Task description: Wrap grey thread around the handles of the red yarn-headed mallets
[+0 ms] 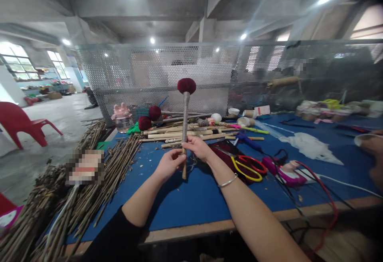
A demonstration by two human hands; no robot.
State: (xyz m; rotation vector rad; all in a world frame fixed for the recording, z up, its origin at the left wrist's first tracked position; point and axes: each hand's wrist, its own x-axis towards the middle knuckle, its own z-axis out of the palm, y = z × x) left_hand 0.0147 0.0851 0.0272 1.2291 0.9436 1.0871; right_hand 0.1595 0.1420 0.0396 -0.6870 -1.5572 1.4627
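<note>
A mallet [186,114] with a round dark red head and a grey-wrapped handle stands upright before me, its bare wooden end pointing down. My left hand [171,164] pinches the handle low down. Just above it, my right hand [199,148] also has its fingers closed on the handle. Behind my hands lie several pale wooden sticks [167,135] and two more dark red balls, one [154,112] beside the other [145,123]. To the right of my right hand are scissors [248,169] with red and yellow handles on a dark red cloth [221,150].
Bundles of thin twigs [119,166] cover the left of the blue table [191,206]. At right are a blue glue gun [248,140], a magenta device [287,174] with cords, and a white plastic bag [314,146]. A perforated metal screen [149,70] stands behind.
</note>
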